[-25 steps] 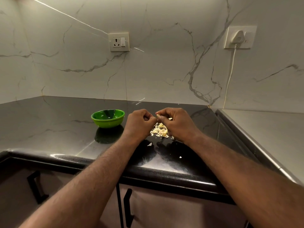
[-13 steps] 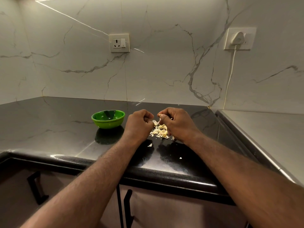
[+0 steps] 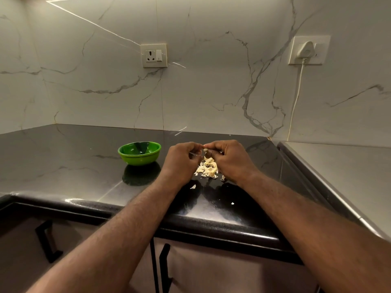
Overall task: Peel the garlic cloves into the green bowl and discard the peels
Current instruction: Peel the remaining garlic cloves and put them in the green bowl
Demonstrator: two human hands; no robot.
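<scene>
Green bowl (image 3: 139,154) sits left of centre. Since 1 s ago, left hand (image 3: 182,163) and right hand (image 3: 232,159) parted slightly over the peel pile (image 3: 208,169), both pinching 1 garlic clove (image 3: 206,152), now exposed at frame centre: peeling likely underway.

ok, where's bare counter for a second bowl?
The counter is bare left of the green bowl out to the corner, and behind bowl and hands to the wall. Crowded: peel pile between left hand and right hand, both pinching a garlic clove; scraps nearer the edge.

No readable text, label, brand or number anywhere
</scene>
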